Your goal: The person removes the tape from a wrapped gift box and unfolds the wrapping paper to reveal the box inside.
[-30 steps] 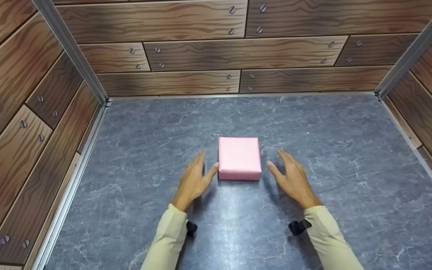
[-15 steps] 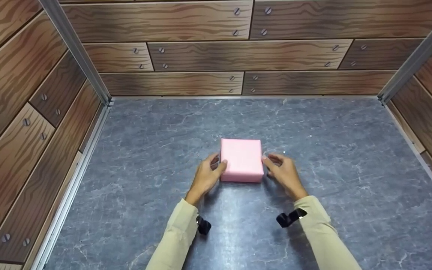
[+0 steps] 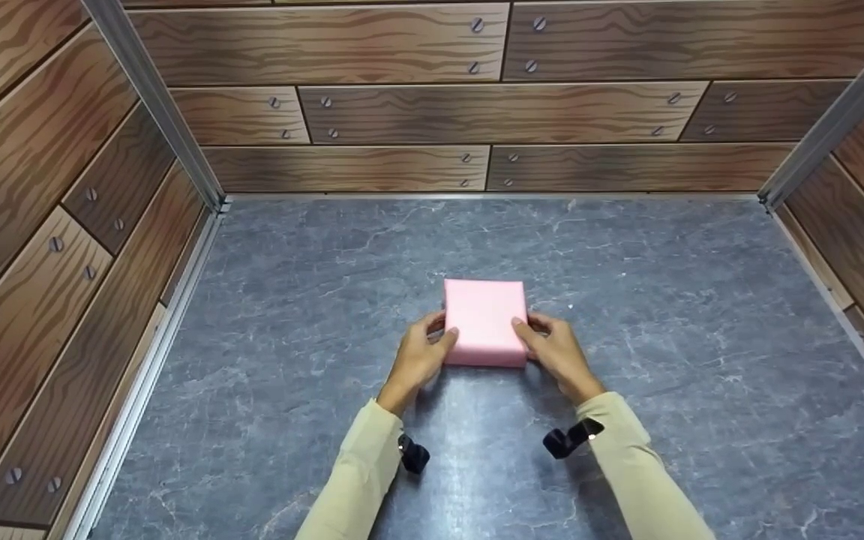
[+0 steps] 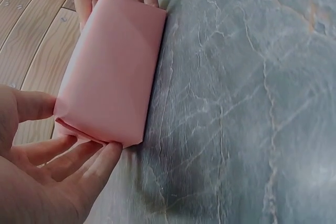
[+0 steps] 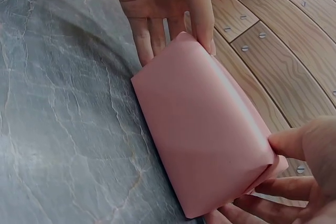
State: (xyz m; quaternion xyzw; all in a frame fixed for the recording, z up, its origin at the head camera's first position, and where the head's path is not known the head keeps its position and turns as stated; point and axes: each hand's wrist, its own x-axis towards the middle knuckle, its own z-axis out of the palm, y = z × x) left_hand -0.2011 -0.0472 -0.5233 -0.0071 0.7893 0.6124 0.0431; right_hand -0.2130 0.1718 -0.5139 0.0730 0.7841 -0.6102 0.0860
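A box wrapped in pink paper (image 3: 485, 319) rests on the grey marbled surface, between both hands. My left hand (image 3: 415, 360) grips its left side, the thumb on the upper edge and the fingers against the folded paper end, as the left wrist view shows on the box (image 4: 113, 72). From the opposite side my right hand (image 3: 559, 357) holds it the same way. In the right wrist view, the thumb of the right hand (image 5: 299, 182) presses the top edge of the box (image 5: 197, 129), and the other fingers lie along the creased end, partly hidden.
Wood-patterned panels (image 3: 402, 112) wall the far side, with similar panels at left and right. Metal posts (image 3: 166, 112) stand in the far corners. Grey marbled surface (image 3: 312, 262) extends around the box. A small black device (image 3: 415, 454) sits at each wrist.
Both hands have moved inward from beside the box and taken hold of its two sides; the right thumb came onto the top last. The head view has shifted slightly.
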